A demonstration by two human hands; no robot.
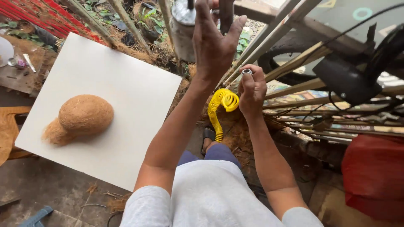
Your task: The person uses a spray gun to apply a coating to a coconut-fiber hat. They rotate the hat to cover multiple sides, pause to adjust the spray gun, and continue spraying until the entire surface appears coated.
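Brown husk bits and dirt cover the floor (50, 189) of this messy work spot. On the left sits a white board (126, 96) with a brown coconut-fibre lump (82, 117) on it. The left hand (214, 46) is lifted high, fingers spread wide, holding nothing, close to a grey metal can (183, 33) that is cut off at the top. The right hand (251, 90) is lower, its grip closed around a small silver nozzle (247, 72). A yellow coiled hose (221, 107) hangs just beside it; where they join is hidden.
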